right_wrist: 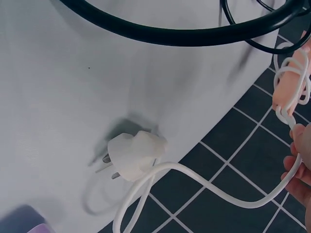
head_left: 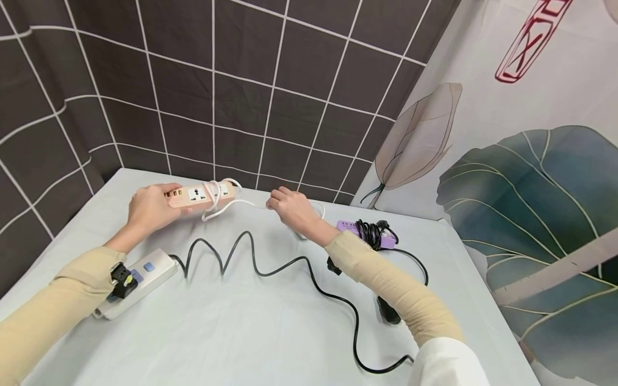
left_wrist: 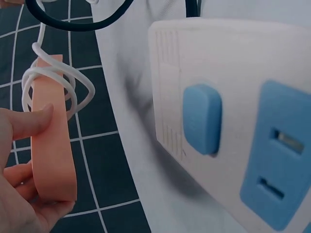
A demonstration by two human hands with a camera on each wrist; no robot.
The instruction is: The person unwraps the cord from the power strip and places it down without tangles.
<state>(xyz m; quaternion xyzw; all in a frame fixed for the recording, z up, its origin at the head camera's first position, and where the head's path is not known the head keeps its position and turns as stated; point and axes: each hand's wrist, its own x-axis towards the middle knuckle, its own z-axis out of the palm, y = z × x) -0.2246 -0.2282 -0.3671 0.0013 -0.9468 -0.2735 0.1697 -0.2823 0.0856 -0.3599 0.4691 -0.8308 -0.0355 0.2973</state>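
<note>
One pink power strip (head_left: 197,195) is gripped by the left hand (head_left: 153,209) at the table's (head_left: 270,321) eleven o'clock; the right hand (head_left: 295,209) pinches its white cord (right_wrist: 252,204), perhaps loosely. A hard tug could knot the wrapped cord.

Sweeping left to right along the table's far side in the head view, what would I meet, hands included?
Left hand → pink power strip → right hand → purple power strip wrapped in black cord.
</note>
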